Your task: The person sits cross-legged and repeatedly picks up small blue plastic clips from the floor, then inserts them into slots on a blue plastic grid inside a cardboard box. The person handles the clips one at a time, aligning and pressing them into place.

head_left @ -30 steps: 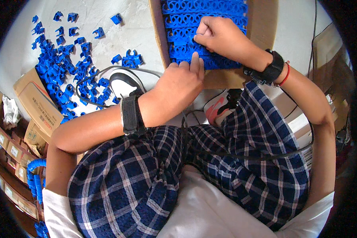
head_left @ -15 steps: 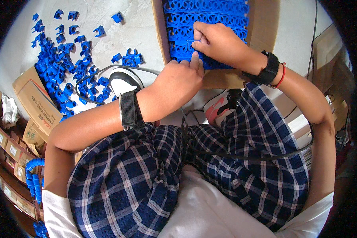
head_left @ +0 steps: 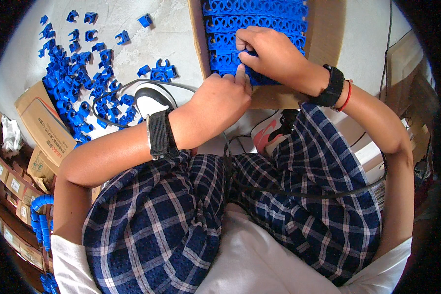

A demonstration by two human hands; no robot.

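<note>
Rows of linked blue plastic pipe clips fill an uncovered cardboard box in front of me. Over its near rows my right hand is closed, fingers curled and thumb bent in, with a bit of blue clip showing between thumb and forefinger. Reaching over the near left corner of the box, my left hand is closed against the nearest row. Its forefinger points up almost to the right thumb, and its other fingertips are hidden. Both wrists wear black straps.
Many loose blue clips lie scattered on the pale floor at left, beside a cardboard flap. A black cable crosses my lap and loops past a white-and-black shoe. Shelves with small boxes stand at far left.
My right hand has shifted slightly left and nearer, and the gap between its thumb and forefinger looks wider. The left hand has barely moved.
</note>
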